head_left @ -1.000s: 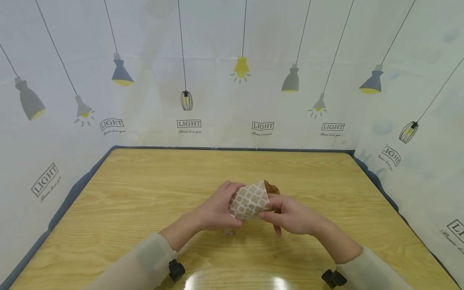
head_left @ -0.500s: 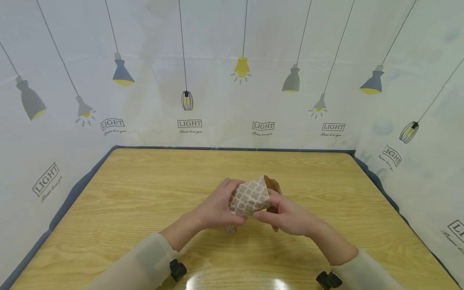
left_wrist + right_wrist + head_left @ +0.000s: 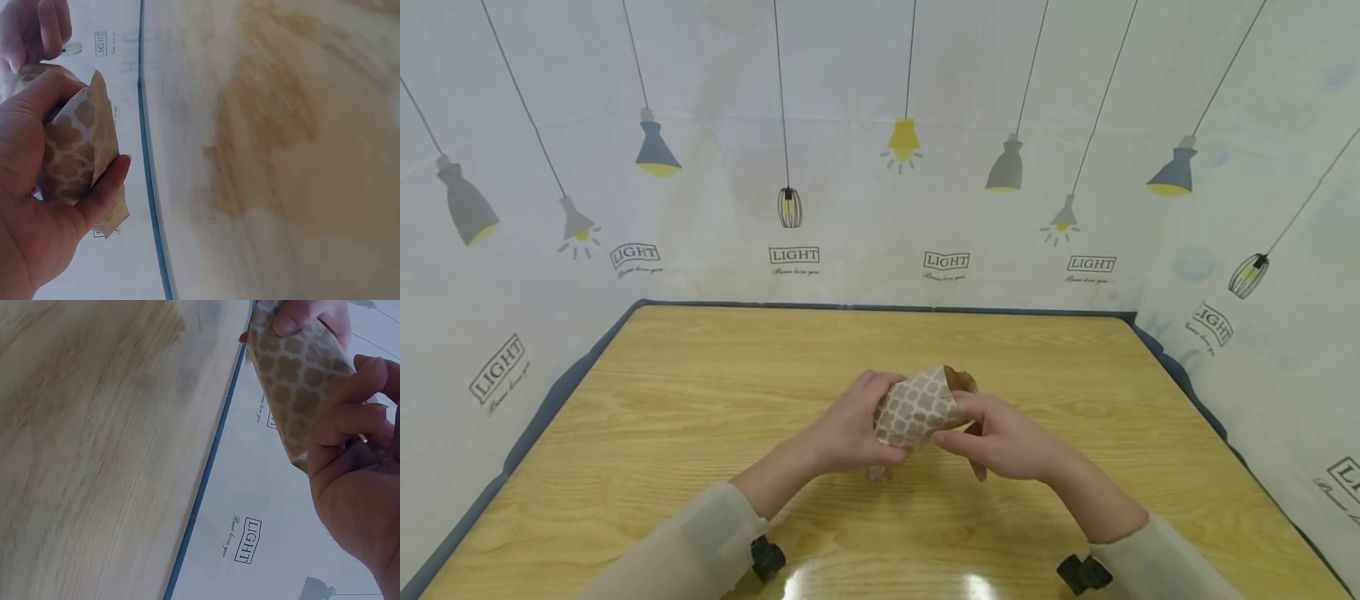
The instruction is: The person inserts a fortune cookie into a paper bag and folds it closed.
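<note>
Well inside table edges (image 3: 880,312): bag (image 3: 916,410)

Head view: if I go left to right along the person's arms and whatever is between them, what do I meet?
Left sleeve → left black device → left hand → patterned bag → right hand → right black device → right sleeve.

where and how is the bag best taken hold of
Probably around the body of the bag, away from its mouth, coming from the person's left. The left hand wraps that end, while the open mouth faces right, where the right hand is busy.
</note>
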### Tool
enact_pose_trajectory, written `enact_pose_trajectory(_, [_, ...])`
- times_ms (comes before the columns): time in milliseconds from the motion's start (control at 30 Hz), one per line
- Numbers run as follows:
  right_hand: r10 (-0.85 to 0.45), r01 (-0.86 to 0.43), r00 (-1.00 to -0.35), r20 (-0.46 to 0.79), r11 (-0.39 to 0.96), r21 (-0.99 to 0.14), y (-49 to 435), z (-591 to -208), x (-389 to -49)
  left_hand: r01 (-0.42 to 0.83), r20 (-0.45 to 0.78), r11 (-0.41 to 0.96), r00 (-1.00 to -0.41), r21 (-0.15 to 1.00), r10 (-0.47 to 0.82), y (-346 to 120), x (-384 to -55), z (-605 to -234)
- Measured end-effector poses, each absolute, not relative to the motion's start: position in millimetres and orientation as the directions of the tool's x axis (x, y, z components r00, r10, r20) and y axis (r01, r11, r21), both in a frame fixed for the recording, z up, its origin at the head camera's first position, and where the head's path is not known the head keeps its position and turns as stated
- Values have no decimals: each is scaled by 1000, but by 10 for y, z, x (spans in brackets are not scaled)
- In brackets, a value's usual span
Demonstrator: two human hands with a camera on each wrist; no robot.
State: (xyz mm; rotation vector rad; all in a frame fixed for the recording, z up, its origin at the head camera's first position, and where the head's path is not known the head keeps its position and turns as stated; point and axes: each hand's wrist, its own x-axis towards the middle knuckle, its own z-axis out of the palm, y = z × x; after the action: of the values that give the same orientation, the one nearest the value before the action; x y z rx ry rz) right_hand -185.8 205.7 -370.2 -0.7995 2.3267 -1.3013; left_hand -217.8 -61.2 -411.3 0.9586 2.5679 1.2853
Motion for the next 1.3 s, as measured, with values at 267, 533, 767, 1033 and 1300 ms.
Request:
enact_pose_trajectory(267, [-587,-234,-801,-116,486,-842,2077,-3695,-1857,492,167,434,-784,754,598,-557,-2180,-4161])
enact_pose_trajectory(533, [-518,-244,-855,-34,458,-855,2118,-3702,-1870,470,169,425,-799,773,577,-579,-2193,-4135])
enact_pose_trajectory(767, [-572,-193,-810,-125,463,-865,2094,-3728,-1890,484,168,437,-792,758,587,-562,-2181,-4164])
enact_pose_trajectory(1033, [-610,-214,-783,-124,451,-867,2088,-3772,-1883,488,163,452,-793,746,587,-577,-2176,-4191])
enact_pose_trajectory(1300, [-557,-229,-824,-107,499,-836,2155,-3774,-1892,459,154,445,-809,769,567,-607,-2187,-4198])
